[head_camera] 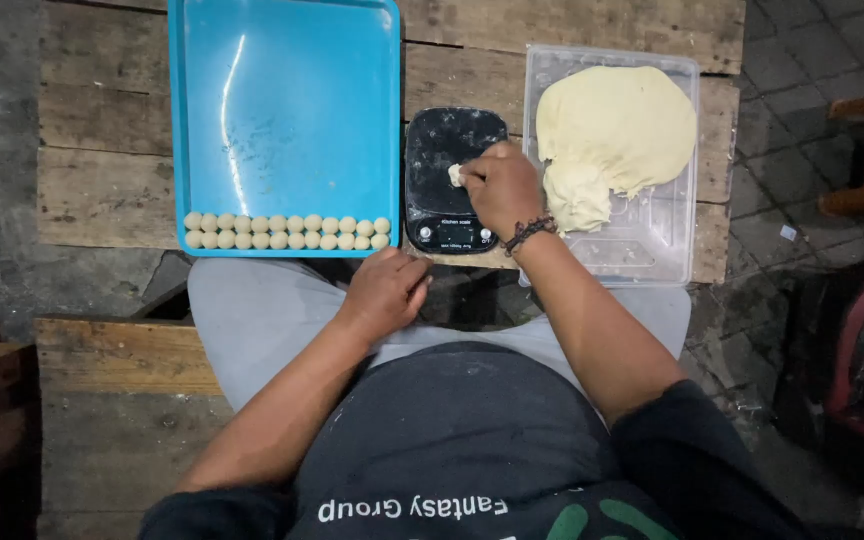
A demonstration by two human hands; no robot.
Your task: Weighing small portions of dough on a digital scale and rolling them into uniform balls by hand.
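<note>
1. Head view, looking straight down on a wooden table (102, 150) and the person's lap.
2. Right hand (500, 185) sits over the black kitchen scale (447, 160), fingers pinched shut on a small dough piece (455, 175) at the hand's 9 o'clock, touching or just above the scale plate; cannot tell which.
3. Left hand (384, 290) rests at the table edge at 6 o'clock, fingers curled; cannot tell whether it holds anything.
4. Blue tray (282, 100) lies at 9 o'clock from the scale. Two neat rows of dough balls (287, 232) run along its near edge, touching one another.
5. Clear plastic tub (652, 240) lies at 3 o'clock from the scale, holding a big dough mass (617, 130) that covers most of its far half.
6. Progress, judged: early. Only the near strip of the tray is filled, the rest bare blue; most of the dough is still unportioned in the tub.
</note>
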